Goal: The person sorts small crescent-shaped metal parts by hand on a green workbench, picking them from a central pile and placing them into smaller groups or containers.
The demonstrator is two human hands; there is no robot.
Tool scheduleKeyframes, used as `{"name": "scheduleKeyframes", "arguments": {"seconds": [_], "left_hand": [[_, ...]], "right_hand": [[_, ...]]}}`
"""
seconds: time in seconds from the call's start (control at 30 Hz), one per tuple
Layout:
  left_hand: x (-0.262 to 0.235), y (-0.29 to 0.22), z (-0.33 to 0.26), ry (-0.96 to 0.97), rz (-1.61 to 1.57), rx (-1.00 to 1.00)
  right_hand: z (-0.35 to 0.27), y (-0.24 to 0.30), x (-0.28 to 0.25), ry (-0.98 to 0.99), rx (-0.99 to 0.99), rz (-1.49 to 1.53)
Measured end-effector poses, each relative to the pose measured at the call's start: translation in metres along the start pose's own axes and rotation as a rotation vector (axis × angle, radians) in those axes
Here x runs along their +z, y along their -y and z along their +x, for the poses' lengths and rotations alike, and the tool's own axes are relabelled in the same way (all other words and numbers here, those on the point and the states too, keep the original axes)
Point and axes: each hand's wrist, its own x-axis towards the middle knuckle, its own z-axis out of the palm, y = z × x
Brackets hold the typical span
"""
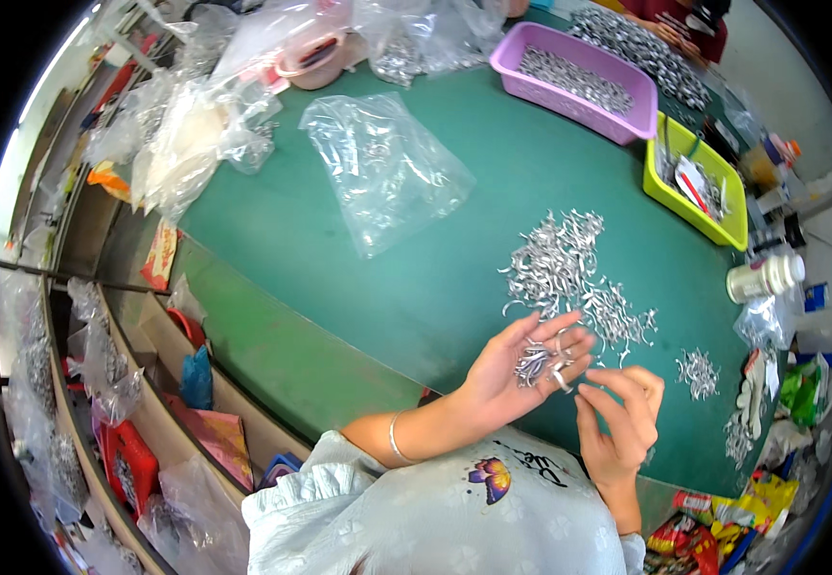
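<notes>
My left hand (507,374) is turned palm up beside the table's near edge. A small heap of curved silver metal pieces (532,364) lies in its cupped palm, and a few more rest on the fingers. Close by on the right, my right hand (622,412) has its thumb and forefinger brought together near the left fingertips. Whether a piece is between them is too small to make out. Just beyond both hands, a loose pile of the same curved pieces (560,264) spreads over the green table (416,307). A smaller pile (697,374) sits to the right.
A clear plastic bag (378,168) lies flat on the table. Farther back stand a purple basin (569,81) of metal parts and a yellow-green basket (694,187). A white bottle (766,278) is at the right edge. Another person (684,29) works at the far side.
</notes>
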Motion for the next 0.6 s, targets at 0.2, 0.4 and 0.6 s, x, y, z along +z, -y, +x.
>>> {"name": "scheduleKeyframes", "arguments": {"seconds": [0.2,0.4,0.6], "left_hand": [[-0.036,-0.07,0.002,-0.203,-0.371,0.207],[-0.037,-0.147,0.014,-0.051,-0.356,0.477],[-0.032,-0.18,0.011,-0.083,-0.349,0.592]], "right_hand": [[-0.009,-0.021,0.015,0.103,0.007,0.177],[-0.018,-0.047,0.062,0.225,0.186,0.284],[-0.025,-0.051,0.065,0.304,0.253,0.347]]}}
